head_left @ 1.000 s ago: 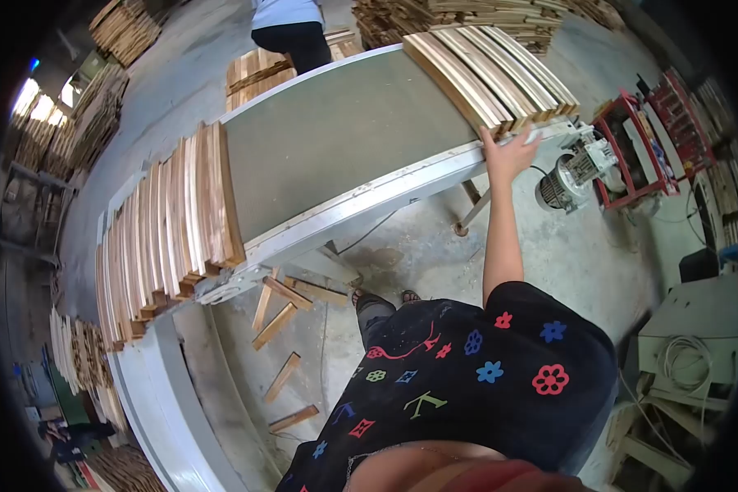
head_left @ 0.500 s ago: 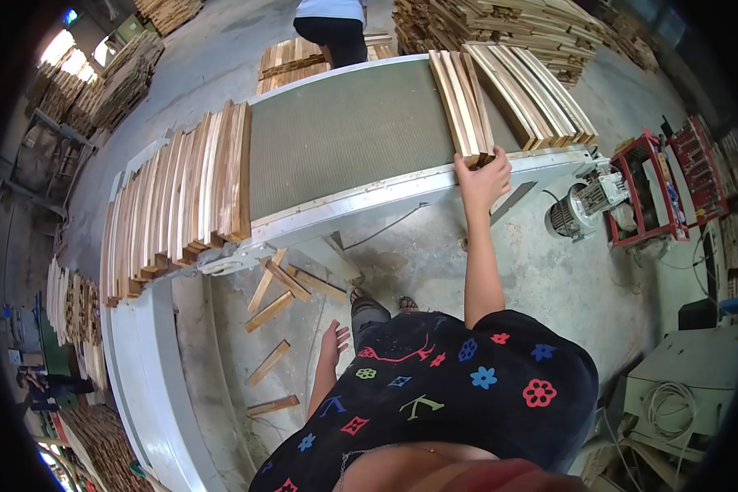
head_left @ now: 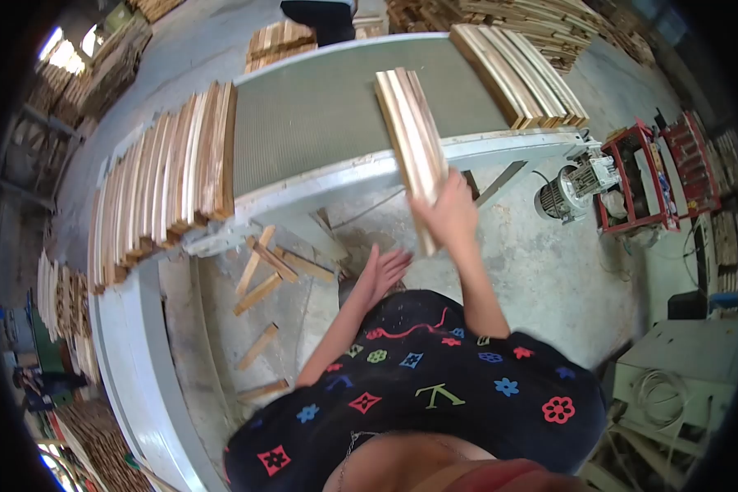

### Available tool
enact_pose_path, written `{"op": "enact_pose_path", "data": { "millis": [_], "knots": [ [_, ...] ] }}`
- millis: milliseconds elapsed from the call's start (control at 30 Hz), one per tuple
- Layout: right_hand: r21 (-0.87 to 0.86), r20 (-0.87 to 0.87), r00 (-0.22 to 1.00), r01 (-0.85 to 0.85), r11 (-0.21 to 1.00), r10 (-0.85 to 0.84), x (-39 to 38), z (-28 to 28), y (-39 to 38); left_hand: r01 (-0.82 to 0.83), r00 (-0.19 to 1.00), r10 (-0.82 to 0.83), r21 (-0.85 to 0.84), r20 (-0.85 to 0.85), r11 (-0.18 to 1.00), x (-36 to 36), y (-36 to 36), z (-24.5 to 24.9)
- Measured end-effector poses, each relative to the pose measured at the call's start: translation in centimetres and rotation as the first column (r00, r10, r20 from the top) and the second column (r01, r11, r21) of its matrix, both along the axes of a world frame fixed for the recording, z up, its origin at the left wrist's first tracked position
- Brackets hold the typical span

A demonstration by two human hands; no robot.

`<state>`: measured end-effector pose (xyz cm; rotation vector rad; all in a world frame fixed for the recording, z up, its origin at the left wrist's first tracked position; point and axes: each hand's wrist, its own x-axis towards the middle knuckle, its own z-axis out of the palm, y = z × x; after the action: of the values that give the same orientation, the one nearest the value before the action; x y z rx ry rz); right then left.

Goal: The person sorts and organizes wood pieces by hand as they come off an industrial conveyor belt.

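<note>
Holding wooden strips, long, cream, brown-streaked

Middle bright enough, light soft and grey. Strongest light from windows at top left, glare turning them white. More white glare at bottom left edge. Soft shade on floor below belt. Far left side dim. Black ring around picture, corners dark. Long metal beam looks bent near edge. Right hand and wood sticks a bit smeary. Left hand blurry at fingertips. Flowers on shirt easy to see. Far wood piles fuzzy.
</note>
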<state>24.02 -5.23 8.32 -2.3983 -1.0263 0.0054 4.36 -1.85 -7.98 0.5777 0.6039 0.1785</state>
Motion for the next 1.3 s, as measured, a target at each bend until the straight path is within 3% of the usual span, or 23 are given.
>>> {"op": "enact_pose_path", "data": {
  "millis": [33, 100, 233, 300, 400, 467, 600, 700, 767, 1033, 1167, 1267, 1300],
  "knots": [
    [0.005, -0.063, 0.996, -0.070, 0.998, 0.070, -2.2, -0.2, -1.4, 0.014, 0.993, 0.005, -0.157, 0.119, 0.988, 2.0, -0.1, 1.5],
    [0.027, -0.206, 0.957, -0.202, 0.979, 0.203, -5.6, -0.4, -3.7, -0.041, 0.965, 0.109, -0.270, 0.239, 0.962, 2.6, -1.2, 5.1],
    [0.205, -0.611, 0.730, -0.229, 0.952, 0.307, -4.6, -2.0, -1.0, -0.191, 0.937, 0.265, -0.304, 0.227, 0.933, 0.6, -2.5, 7.1],
    [0.353, -0.712, 0.580, -0.190, 0.916, 0.395, -4.8, -3.2, 0.5, -0.218, 0.931, 0.291, -0.302, 0.221, 0.928, -0.3, -3.1, 5.2],
    [0.437, -0.861, 0.293, 0.007, 0.899, 0.416, -4.8, -4.4, 1.1, -0.209, 0.944, 0.262, -0.255, 0.198, 0.944, -0.7, -2.7, 4.6],
    [0.430, -0.870, 0.286, 0.042, 0.902, 0.402, -4.8, -4.5, 1.3, -0.225, 0.957, 0.255, -0.207, 0.135, 0.952, -0.5, -2.3, 6.0],
    [0.425, -0.884, 0.274, 0.129, 0.896, 0.379, -4.8, -3.2, 1.2, -0.216, 0.943, 0.285, -0.331, 0.174, 0.918, -0.9, -1.2, 6.0],
    [0.398, -0.899, 0.272, 0.178, 0.900, 0.344, -4.0, -3.9, 0.6, -0.056, 0.923, 0.182, -0.349, 0.340, 0.935, -1.2, -0.3, 2.2],
    [0.406, -0.895, 0.287, 0.206, 0.890, 0.342, -3.8, -4.0, 0.3, -0.082, 0.935, 0.196, -0.355, 0.296, 0.931, -1.2, -0.6, 2.5],
    [0.403, -0.855, 0.341, -0.034, 0.914, 0.390, -5.4, -3.2, 1.6, -0.226, 0.947, 0.277, -0.276, 0.162, 0.934, -1.0, -0.3, 5.6],
    [0.456, -0.865, 0.272, 0.072, 0.887, 0.422, -4.8, -4.1, 1.0, -0.189, 0.952, 0.251, -0.310, 0.173, 0.932, -1.4, -1.2, 4.2],
    [0.454, -0.796, 0.458, 0.020, 0.891, 0.396, -3.8, -4.7, 0.9, -0.067, 0.931, 0.198, -0.389, 0.308, 0.919, -2.0, -2.6, 2.5],
    [0.482, -0.595, 0.683, -0.119, 0.868, 0.424, -3.5, -4.6, 1.3, -0.076, 0.934, 0.198, -0.374, 0.299, 0.924, -1.9, -2.4, 2.2]
  ]
}}
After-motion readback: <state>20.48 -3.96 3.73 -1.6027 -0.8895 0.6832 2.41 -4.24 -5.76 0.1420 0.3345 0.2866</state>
